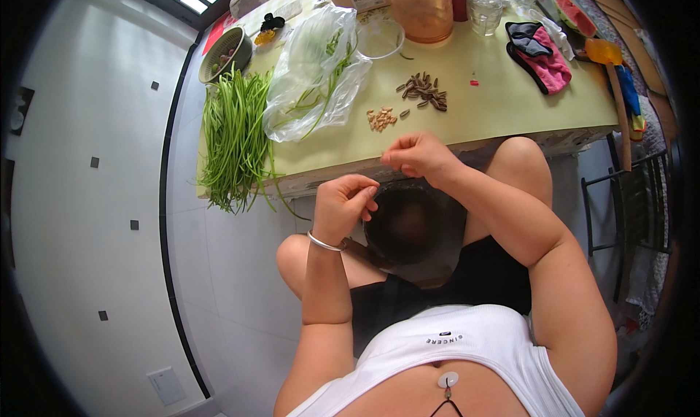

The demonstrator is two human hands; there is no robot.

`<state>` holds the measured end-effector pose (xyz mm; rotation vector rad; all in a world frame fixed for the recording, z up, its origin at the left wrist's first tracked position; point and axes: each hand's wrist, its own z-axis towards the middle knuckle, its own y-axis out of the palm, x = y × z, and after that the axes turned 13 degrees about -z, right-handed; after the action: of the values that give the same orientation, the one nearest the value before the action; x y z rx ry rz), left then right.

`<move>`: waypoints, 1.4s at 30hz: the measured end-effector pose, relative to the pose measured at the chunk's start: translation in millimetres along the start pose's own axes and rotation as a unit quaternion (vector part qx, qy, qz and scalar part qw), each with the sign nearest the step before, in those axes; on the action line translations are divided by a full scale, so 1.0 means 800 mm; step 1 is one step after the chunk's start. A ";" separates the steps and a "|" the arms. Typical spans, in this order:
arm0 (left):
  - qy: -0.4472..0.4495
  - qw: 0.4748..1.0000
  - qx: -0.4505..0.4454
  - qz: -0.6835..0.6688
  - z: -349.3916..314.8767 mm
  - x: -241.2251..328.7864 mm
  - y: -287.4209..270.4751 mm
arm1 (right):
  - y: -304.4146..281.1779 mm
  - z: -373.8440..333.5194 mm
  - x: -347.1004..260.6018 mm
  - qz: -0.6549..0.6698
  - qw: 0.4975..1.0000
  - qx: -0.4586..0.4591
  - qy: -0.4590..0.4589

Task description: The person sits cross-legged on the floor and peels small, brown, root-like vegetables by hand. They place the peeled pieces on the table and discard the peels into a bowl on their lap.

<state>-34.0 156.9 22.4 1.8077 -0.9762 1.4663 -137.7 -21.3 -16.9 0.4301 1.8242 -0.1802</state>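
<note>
A loose pile of dark elongated seeds (425, 92) and, just in front of it to the left, a smaller heap of pale kernels (381, 118) are seen on the yellow-green tabletop (503, 118), near its front edge; a single dark seed is set between the two. The right hand (423, 154) is held at that edge, just below the heaps, its fingertips drawn together in a narrow pinch. The left hand (348, 204) is held lower and to the left, thumb and forefinger likewise brought close. Whether a small piece is gripped by either hand cannot be told. Below them, between the knees, a dark round vessel (386, 248) is placed, its contents too dim to be made out. If a pinch were loosened too early, a small piece could be lost past the edge. The kernels could be scattered by a low sweep of the right hand, and the heaps could be mixed, since they are set so close. Farther left, a bunch of long-stemmed greens (237, 136) is left partly overhanging the edge beside a clear plastic bag (306, 89); stems could be pulled down if caught by the left forearm.
</note>
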 end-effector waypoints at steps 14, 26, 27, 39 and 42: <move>0.115 0.965 -0.046 0.229 0.030 -0.024 0.024 | -0.020 0.032 -0.011 0.184 0.980 0.078 -0.001; 0.351 0.800 0.098 0.476 0.165 -0.008 0.087 | -0.062 0.013 -0.027 0.194 0.952 0.197 -0.128; 0.347 0.795 0.096 0.488 0.170 -0.010 0.088 | -0.063 0.012 -0.026 0.183 0.957 0.188 -0.122; 0.290 0.929 0.121 0.195 0.072 -0.001 0.069 | -0.026 -0.001 -0.002 0.010 0.991 0.099 -0.091; 0.334 0.895 0.128 0.267 0.048 -0.011 0.055 | -0.008 -0.001 0.004 -0.025 0.992 0.089 -0.089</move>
<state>-51.5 102.7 6.4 1.0469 -0.9711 2.4328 -141.3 -26.4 -20.3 0.4784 1.6492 -0.4055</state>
